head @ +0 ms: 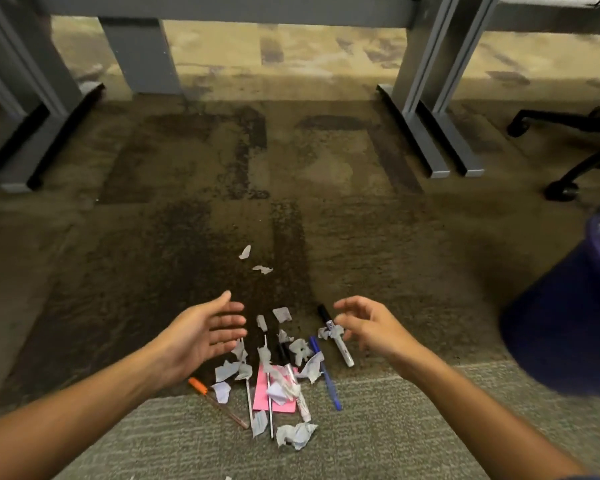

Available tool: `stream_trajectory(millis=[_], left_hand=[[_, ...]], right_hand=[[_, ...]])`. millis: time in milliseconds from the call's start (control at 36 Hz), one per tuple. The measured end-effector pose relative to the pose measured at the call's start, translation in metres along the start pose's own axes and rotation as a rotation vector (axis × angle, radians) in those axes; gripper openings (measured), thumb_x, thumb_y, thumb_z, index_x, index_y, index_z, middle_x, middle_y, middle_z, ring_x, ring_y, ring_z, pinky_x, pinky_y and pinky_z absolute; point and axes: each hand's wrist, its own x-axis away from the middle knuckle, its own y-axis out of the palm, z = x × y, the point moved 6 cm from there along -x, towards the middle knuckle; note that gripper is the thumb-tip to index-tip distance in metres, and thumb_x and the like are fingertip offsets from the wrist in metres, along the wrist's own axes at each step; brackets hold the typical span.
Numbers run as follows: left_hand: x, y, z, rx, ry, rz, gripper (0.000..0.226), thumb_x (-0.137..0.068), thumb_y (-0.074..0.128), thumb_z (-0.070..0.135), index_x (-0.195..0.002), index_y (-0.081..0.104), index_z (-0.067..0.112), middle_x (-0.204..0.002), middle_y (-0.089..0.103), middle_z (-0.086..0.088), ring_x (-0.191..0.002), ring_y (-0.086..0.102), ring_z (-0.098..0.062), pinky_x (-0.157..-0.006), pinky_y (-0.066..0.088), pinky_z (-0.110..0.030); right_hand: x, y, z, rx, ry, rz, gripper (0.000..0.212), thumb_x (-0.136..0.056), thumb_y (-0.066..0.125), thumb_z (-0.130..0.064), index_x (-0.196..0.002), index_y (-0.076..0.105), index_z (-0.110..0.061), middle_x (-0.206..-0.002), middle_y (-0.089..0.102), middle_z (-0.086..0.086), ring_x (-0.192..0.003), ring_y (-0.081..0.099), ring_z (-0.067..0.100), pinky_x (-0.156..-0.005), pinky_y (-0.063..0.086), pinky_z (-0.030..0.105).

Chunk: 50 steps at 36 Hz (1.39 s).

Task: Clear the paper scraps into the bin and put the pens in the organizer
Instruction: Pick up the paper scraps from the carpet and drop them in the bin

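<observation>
Carpet fills the frame, mottled brown with a greyer strip along the bottom, and grey desk legs stand across the top. Low in the centre lies the mess: torn paper scraps scattered over a pink note and a clutch of pens. An orange-capped pen lies at the lower left of the pile, a blue pen on its right side, and a black-capped marker furthest right with a scrap lying on it. Two stray scraps sit further up the carpet. Both arms reach in from the bottom corners. Left hand spread wide, palm turned inward, holding nothing. Right hand loosely curled, fingers relaxed, also holding nothing, just beside the marker. Dark blue bin at the right edge; a chair base sits above it.
</observation>
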Motion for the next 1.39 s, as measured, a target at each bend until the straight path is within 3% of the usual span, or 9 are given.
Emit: stream_trajectory(millis=[167, 250, 389, 528, 778, 945, 1084, 1223, 1389], left_hand=[[-0.016, -0.032, -0.055, 0.018, -0.006, 0.094, 0.035, -0.091, 0.06, 0.037, -0.11, 0.067, 0.009, -0.095, 0.071, -0.011, -0.089, 0.068, -0.026, -0.073, 0.052, -0.034], [-0.02, -0.05, -0.069, -0.335, 0.108, 0.191, 0.022, -0.088, 0.068, 0.025, -0.108, 0.067, 0.016, -0.104, 0.072, -0.008, -0.095, 0.069, -0.022, -0.068, 0.053, -0.028], [-0.029, -0.061, -0.077, -0.73, 0.277, 0.201, 0.04, -0.077, 0.078, 0.009, -0.111, 0.063, 0.024, -0.107, 0.066, 0.006, -0.087, 0.066, -0.013, -0.069, 0.051, -0.018], [-0.039, -0.061, -0.083, -0.967, 0.366, 0.202, 0.046, -0.068, 0.086, 0.019, -0.106, 0.063, 0.031, -0.102, 0.055, 0.013, -0.089, 0.057, -0.002, -0.071, 0.043, -0.009], [-0.049, -0.055, -0.096, -1.294, 0.502, 0.144, 0.04, -0.076, 0.078, 0.033, -0.113, 0.063, 0.029, -0.114, 0.052, 0.013, -0.105, 0.051, -0.005, -0.091, 0.048, -0.025], [-0.047, -0.049, -0.096, -1.381, 0.602, 0.142, 0.018, -0.08, 0.071, 0.011, -0.094, 0.068, 0.023, -0.099, 0.056, 0.008, -0.091, 0.059, -0.012, -0.078, 0.053, -0.03], [-0.046, -0.052, -0.092, -1.309, 0.63, 0.177, 0.018, -0.08, 0.073, 0.021, -0.078, 0.058, 0.03, -0.082, 0.05, 0.019, -0.075, 0.054, -0.001, -0.066, 0.038, -0.014], [-0.039, -0.052, -0.083, -1.152, 0.625, 0.155, 0.025, -0.085, 0.064, 0.03, -0.07, 0.045, 0.033, -0.092, 0.062, 0.019, -0.083, 0.058, 0.006, -0.062, 0.041, -0.01], [-0.029, -0.053, -0.074, -0.815, 0.555, 0.171, 0.018, -0.085, 0.068, 0.023, -0.078, 0.053, 0.028, -0.083, 0.071, 0.007, -0.066, 0.066, -0.009, -0.057, 0.051, -0.027]], right_hand=[[-0.007, 0.024, 0.036, 0.296, -0.033, -0.067, 0.019, -0.09, 0.064, -0.025, -0.108, 0.066, -0.032, -0.094, 0.069, -0.009, -0.069, 0.061, -0.001, -0.063, 0.047, 0.02], [-0.011, 0.036, 0.047, 0.571, -0.123, -0.07, 0.026, -0.091, 0.064, -0.023, -0.116, 0.066, -0.029, -0.104, 0.065, -0.011, -0.082, 0.059, -0.004, -0.071, 0.046, 0.012], [-0.013, 0.062, 0.066, 0.869, -0.238, -0.145, 0.041, -0.092, 0.062, -0.023, -0.132, 0.054, -0.029, -0.124, 0.049, -0.005, -0.106, 0.059, 0.014, -0.092, 0.05, 0.032], [-0.02, 0.08, 0.078, 1.021, -0.334, -0.154, 0.054, -0.089, 0.068, -0.03, -0.139, 0.046, -0.028, -0.142, 0.041, 0.004, -0.119, 0.055, 0.028, -0.093, 0.053, 0.039], [-0.026, 0.096, 0.084, 1.143, -0.513, -0.18, 0.062, -0.088, 0.071, -0.014, -0.138, 0.04, -0.033, -0.128, 0.05, 0.006, -0.101, 0.063, 0.022, -0.077, 0.057, 0.033], [-0.026, 0.1, 0.084, 1.178, -0.546, -0.203, 0.023, -0.096, 0.062, -0.024, -0.118, 0.06, -0.017, -0.122, 0.057, 0.005, -0.095, 0.063, 0.014, -0.079, 0.056, 0.024], [-0.032, 0.089, 0.085, 0.994, -0.345, -0.173, 0.02, -0.097, 0.058, -0.035, -0.1, 0.066, -0.017, -0.101, 0.054, -0.007, -0.079, 0.056, 0.004, -0.068, 0.049, 0.013], [-0.032, 0.068, 0.088, 0.427, -0.049, -0.114, 0.005, -0.093, 0.067, -0.03, -0.092, 0.069, -0.026, -0.084, 0.069, -0.01, -0.069, 0.064, 0.0, -0.056, 0.047, 0.013], [-0.027, 0.062, 0.088, -0.148, 0.165, -0.128, 0.023, -0.097, 0.061, -0.012, -0.12, 0.064, -0.01, -0.095, 0.065, 0.009, -0.065, 0.052, 0.009, -0.055, 0.045, 0.024]])
